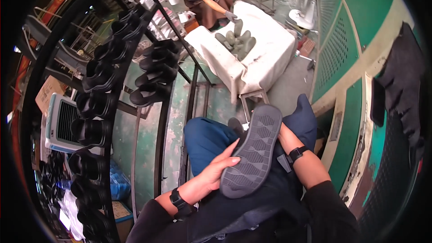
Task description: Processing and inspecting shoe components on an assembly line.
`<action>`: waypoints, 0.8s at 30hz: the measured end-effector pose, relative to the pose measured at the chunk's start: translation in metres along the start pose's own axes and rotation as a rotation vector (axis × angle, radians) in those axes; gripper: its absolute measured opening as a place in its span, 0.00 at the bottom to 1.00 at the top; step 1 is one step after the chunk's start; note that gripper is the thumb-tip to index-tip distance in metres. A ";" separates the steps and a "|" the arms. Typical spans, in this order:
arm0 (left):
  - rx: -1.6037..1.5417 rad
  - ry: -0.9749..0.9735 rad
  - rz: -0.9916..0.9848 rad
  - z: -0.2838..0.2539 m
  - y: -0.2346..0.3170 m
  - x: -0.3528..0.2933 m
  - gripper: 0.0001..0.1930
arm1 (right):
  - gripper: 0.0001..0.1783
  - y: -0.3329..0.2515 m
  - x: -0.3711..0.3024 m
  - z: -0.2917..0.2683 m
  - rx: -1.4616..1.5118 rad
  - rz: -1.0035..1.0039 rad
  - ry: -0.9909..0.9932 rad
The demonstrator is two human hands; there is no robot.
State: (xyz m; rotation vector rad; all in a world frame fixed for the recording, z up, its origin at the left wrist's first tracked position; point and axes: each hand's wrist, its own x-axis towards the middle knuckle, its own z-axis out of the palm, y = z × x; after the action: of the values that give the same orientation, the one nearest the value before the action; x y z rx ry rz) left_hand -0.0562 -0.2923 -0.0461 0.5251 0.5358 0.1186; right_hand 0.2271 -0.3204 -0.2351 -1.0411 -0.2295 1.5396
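A black shoe (253,153) is held over my lap, its dark grey patterned sole facing up. My left hand (219,167) grips its left edge, with the thumb lying on the sole and the other fingers partly hidden. On the other side my right hand (286,138) holds the shoe near its upper right edge; most of those fingers are behind it. A small dark rounded thing (234,126) shows just left of the shoe; I cannot make out its kind.
On the left stands a black metal rack (163,121) with rows of black shoes (92,132). Ahead, a cloth-covered table (270,40) bears several grey-green foot-shaped pieces (236,40); a gloved co-worker's hand (231,16) reaches there. Green machine panels (335,58) and a fan (303,0) are at right.
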 end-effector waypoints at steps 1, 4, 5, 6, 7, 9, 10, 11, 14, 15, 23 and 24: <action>0.021 -0.043 0.056 -0.002 0.004 -0.005 0.48 | 0.20 0.001 -0.007 -0.008 0.028 -0.001 -0.032; 0.054 -0.076 0.276 -0.011 0.025 -0.014 0.51 | 0.30 -0.005 -0.031 -0.008 0.002 0.070 -0.005; 0.058 -0.182 0.367 -0.016 0.037 -0.013 0.49 | 0.37 -0.008 -0.042 -0.002 0.107 0.036 -0.160; 0.006 -0.350 0.409 -0.021 0.046 -0.012 0.49 | 0.43 -0.012 -0.055 0.008 0.209 0.033 -0.244; 0.016 -0.294 0.467 -0.026 0.055 -0.013 0.49 | 0.54 -0.020 -0.064 0.018 0.250 -0.017 -0.587; -0.005 -0.274 0.574 -0.033 0.064 -0.015 0.50 | 0.59 -0.028 -0.080 0.050 0.302 -0.175 -0.698; -0.029 -0.219 0.611 -0.037 0.064 -0.018 0.51 | 0.60 -0.034 -0.087 0.067 0.301 -0.282 -0.692; -0.020 -0.194 0.649 -0.040 0.064 -0.021 0.52 | 0.60 -0.048 -0.090 0.079 0.294 -0.268 -0.688; 0.047 -0.129 0.645 -0.050 0.058 -0.033 0.53 | 0.51 -0.114 -0.069 0.112 0.239 -0.413 -0.467; 0.015 -0.135 0.624 -0.054 0.055 -0.036 0.52 | 0.45 -0.142 -0.049 0.120 0.262 -0.413 -0.427; 0.213 0.093 0.911 -0.083 0.032 -0.082 0.52 | 0.39 -0.125 0.046 0.152 -0.376 -0.266 -0.166; 0.262 0.170 0.912 -0.082 0.032 -0.092 0.54 | 0.41 -0.097 0.030 0.150 0.011 0.051 -0.263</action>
State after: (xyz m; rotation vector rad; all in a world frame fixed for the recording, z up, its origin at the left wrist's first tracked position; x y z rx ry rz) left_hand -0.1759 -0.2499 -0.0479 0.9942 0.4436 0.9780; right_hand 0.1912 -0.2072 -0.0979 -0.8395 -0.3789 1.7218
